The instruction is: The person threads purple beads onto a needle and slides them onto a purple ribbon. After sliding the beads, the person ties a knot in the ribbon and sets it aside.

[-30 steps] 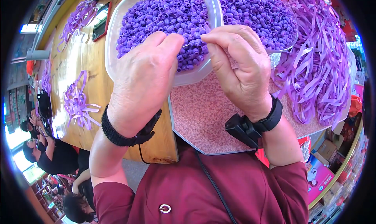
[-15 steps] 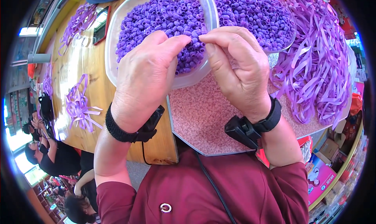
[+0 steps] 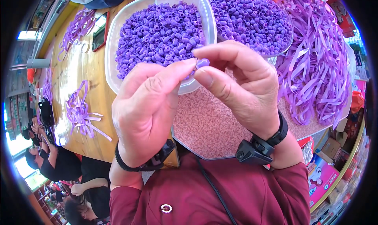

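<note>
A small, rounded purple plastic cap [image 3: 202, 63] shows between my two hands, above the near rim of a translucent tub [image 3: 111, 59]. The fingertips of my left hand [image 3: 147, 101] are pinched at its left end. Around its other end curve the thumb and forefinger of my right hand [image 3: 250, 85], the thumb lying against its underside. What the left fingertips cover is hidden. Many similar purple caps [image 3: 157, 32] fill the tub beyond my hands.
Behind my right hand a second clear container is heaped with purple caps [image 3: 252, 20]. Purple ribbons [image 3: 315, 67] pile at the right; smaller bunches [image 3: 80, 111] lie left on the wooden table [image 3: 88, 144]. A phone [image 3: 100, 32] is beside the tub. People [image 3: 59, 162] sit at the left.
Both hands have come nearer to me, from over the tub to its near rim. The right thumb and forefinger have spread apart, and the purple cap now shows between them.
</note>
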Motion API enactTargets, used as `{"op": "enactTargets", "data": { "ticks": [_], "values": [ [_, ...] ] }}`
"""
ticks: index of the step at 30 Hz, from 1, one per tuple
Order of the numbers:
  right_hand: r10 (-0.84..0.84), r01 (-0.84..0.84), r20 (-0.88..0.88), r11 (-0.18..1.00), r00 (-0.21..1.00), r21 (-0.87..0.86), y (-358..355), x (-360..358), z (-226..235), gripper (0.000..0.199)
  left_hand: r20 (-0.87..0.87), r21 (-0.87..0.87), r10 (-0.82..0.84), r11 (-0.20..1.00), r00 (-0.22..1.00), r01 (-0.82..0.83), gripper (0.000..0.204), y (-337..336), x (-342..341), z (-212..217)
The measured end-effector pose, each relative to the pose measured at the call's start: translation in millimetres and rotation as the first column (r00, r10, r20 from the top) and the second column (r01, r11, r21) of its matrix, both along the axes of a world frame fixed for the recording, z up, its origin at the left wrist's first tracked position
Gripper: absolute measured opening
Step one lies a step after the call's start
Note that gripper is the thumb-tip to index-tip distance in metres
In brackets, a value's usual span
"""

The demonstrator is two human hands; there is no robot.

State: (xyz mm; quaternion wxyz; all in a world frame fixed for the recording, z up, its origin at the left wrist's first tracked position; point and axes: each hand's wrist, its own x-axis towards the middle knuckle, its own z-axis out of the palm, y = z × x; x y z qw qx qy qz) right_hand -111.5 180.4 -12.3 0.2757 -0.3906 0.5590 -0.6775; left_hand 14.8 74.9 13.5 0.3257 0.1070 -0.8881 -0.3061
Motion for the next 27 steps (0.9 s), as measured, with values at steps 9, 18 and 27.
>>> {"op": "enactTargets", "data": {
  "ticks": [9, 18, 27],
  "values": [
    [0.086, -0.091, -0.108, 0.995, 0.990, -0.035, 0.8, -4.0, 0.4, 0.017, -0.059, 0.295, 0.130, 0.949, 0.990, -0.107, 0.017, 11.3, 9.1, -12.2],
    [0.143, -0.154, -0.280, 0.988, 0.949, -0.019, -0.8, -3.3, 3.2, 0.016, -0.163, 0.213, 0.021, 0.977, 0.986, 0.014, 0.019, 7.3, 11.5, -15.1],
    [-0.416, 0.539, -0.779, 0.834, 0.470, -0.121, 1.2, -60.0, -2.1, 0.015, -0.053, 0.150, 0.033, 0.988, 0.998, -0.025, 0.022, 1.6, 16.3, -9.2]
  ]
}}
